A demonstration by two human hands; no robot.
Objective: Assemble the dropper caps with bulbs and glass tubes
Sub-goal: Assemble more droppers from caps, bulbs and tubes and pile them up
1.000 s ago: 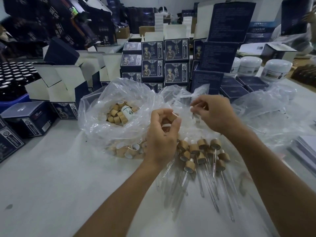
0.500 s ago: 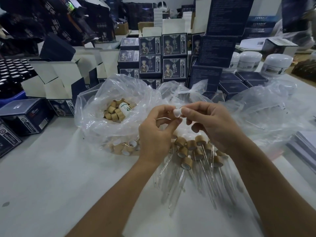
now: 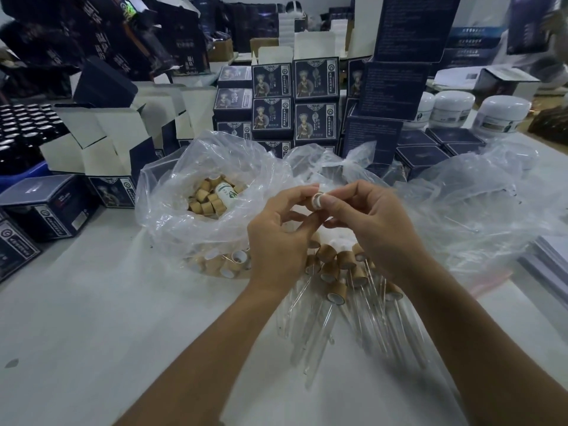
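My left hand (image 3: pixel 278 238) and my right hand (image 3: pixel 372 222) meet above the table, both pinching one small dropper cap (image 3: pixel 317 200) with a tan rim and a white inside facing me. Whether a bulb sits in it is hidden by my fingertips. Below my hands lies a pile of assembled droppers (image 3: pixel 341 287), tan caps with long glass tubes pointing toward me. A clear plastic bag (image 3: pixel 172 192) to the left holds several loose tan caps (image 3: pixel 206 200) and a small white bottle (image 3: pixel 226 193).
More clear bags (image 3: pixel 479 204) spread to the right. Dark blue product boxes (image 3: pixel 293 96) stack behind, open cartons (image 3: pixel 101 142) at the left, white jars (image 3: pixel 499 113) at the back right, dark bottles (image 3: pixel 21 130) at the far left, and white sheets (image 3: pixel 550 265) at the right edge.
My hands have come together: the right hand brought a small white piece from the bag to the left hand, and both now pinch the cap. The view has dipped slightly.
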